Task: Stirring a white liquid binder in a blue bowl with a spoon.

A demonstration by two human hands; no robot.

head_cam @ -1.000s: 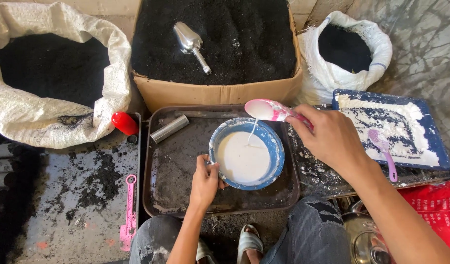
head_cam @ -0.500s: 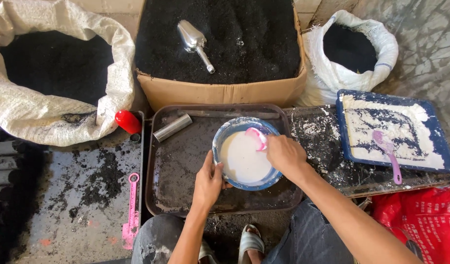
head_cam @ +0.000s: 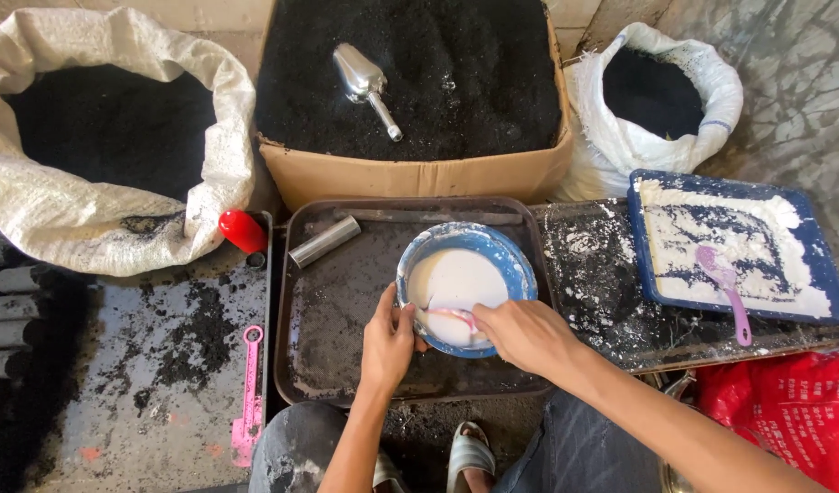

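Bowl, blue rim, white paste; left hand gripping rim; right hand pinching pink spoon

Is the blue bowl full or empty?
Partly full. White liquid covers the bottom of the blue bowl, and bare inner wall shows above it.

Stained concrete floor, tiled wall, daylight.

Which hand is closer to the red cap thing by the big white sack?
Left. The left hand grips the blue bowl's near rim, right of and below the red cap. The right hand, holding a pink spoon, is farther right, beyond the left hand.
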